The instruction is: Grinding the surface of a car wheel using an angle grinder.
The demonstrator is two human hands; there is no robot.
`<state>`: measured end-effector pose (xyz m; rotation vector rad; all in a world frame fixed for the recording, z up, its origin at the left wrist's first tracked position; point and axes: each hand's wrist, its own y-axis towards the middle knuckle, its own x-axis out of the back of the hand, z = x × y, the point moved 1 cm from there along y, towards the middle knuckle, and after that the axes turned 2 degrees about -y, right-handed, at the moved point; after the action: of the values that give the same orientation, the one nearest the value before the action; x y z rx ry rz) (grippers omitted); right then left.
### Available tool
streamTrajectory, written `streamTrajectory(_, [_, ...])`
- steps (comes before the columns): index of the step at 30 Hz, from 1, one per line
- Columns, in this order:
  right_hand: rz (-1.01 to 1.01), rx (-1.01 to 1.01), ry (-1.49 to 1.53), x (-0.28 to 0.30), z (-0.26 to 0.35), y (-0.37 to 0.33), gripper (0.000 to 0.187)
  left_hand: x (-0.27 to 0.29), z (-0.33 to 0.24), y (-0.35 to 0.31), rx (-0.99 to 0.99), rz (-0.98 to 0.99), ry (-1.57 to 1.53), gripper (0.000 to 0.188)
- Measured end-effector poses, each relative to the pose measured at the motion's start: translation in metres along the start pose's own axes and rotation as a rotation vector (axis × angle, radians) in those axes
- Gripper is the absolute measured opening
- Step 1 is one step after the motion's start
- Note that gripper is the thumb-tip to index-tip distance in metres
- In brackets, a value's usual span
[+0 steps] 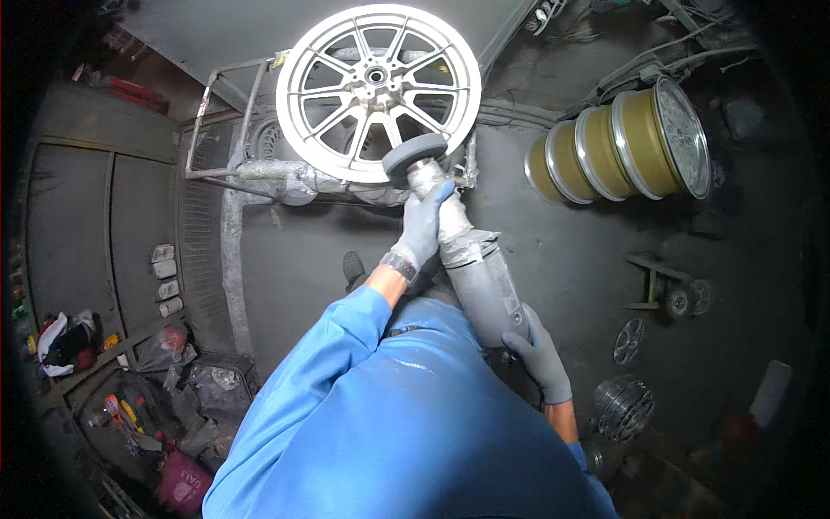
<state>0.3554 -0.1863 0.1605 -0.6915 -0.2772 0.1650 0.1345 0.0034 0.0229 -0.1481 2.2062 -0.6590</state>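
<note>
A silver multi-spoke wheel rim [378,76] rests on a metal pipe stand [285,170] in front of me. With both hands I hold a long grey power grinder [488,290] slantwise across my front. My gloved left hand [423,227] is wrapped round its tape-covered neck, close behind the head. Toward the lower right, my gloved right hand [538,355] grips the rear of the body, its fingers partly hidden. The dark round grinding wheel [415,156] at the tool's tip overlaps the rim's near edge; whether they touch, I cannot tell.
A stack of gold-and-silver wheel rims [605,147] lies at the far right. Below it are a small wheeled cart [666,285] and loose rims [624,406]. Shelving and a cabinet [69,203] line the left, with bags and a pink bag [183,481] lower down.
</note>
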Motion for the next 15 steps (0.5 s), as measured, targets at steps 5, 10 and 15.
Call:
streamTrajectory(5, [-0.094,0.006,0.023,0.006,-0.010,-0.002,0.066,-0.017,0.017,0.022,0.009,-0.019,0.001,0.024])
streamTrajectory(10, [-0.062,-0.024,-0.016,-0.020,-0.011,-0.008,0.067,0.003,-0.007,-0.004,0.056,0.017,-0.045,0.024])
streamTrajectory(15, [-0.007,-0.032,-0.014,-0.059,-0.008,0.000,0.070,0.045,-0.041,-0.019,0.058,-0.063,-0.054,0.025])
